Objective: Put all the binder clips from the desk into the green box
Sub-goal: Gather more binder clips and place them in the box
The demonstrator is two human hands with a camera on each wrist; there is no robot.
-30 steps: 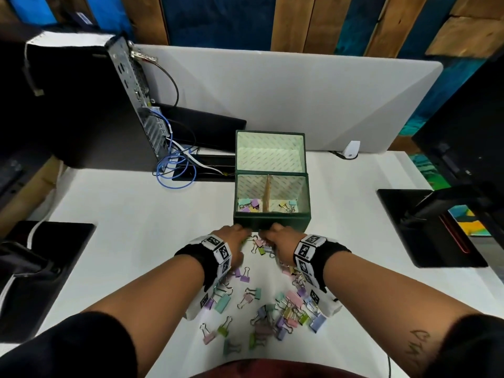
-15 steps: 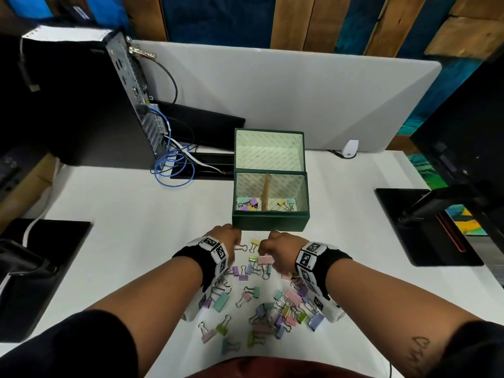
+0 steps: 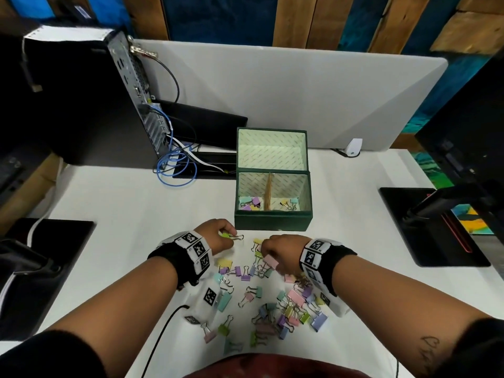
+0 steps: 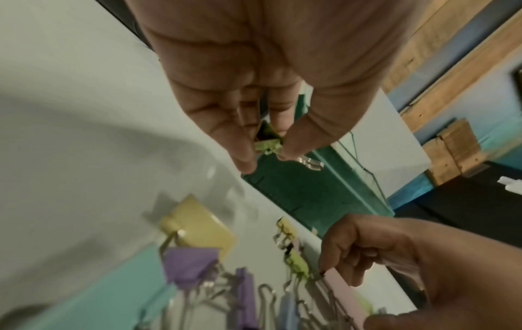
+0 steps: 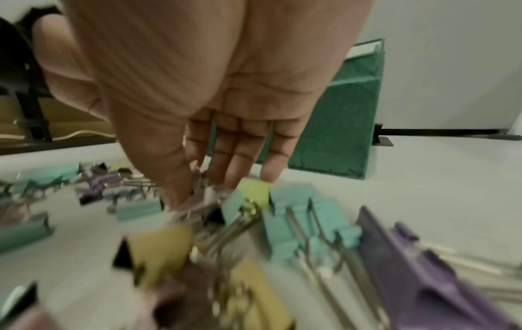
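Observation:
The green box [image 3: 272, 222] stands open on the white desk, with a few clips in each of its two compartments. Several pastel binder clips [image 3: 293, 309] lie scattered in front of it. My left hand [image 3: 227, 236] is just left of the box's front corner and pinches a green binder clip [image 4: 267, 145] between thumb and fingers, its wire handles sticking out. My right hand [image 3: 266, 253] reaches down into the far end of the pile. Its thumb and fingertips [image 5: 180, 196] close on the wire handles of a clip beside a pink one [image 3: 270, 261].
A computer tower [image 3: 81, 105] with blue cables [image 3: 174, 170] stands back left, and a grey partition [image 3: 300, 91] runs behind the box. Black pads lie at the left [image 3: 41, 268] and right [image 3: 425, 227] desk edges. A small white device [image 3: 354, 147] sits by the partition.
Both hands have drawn back from the box's front wall toward the pile. The left hand now holds a green clip, and the right has dropped onto the clips.

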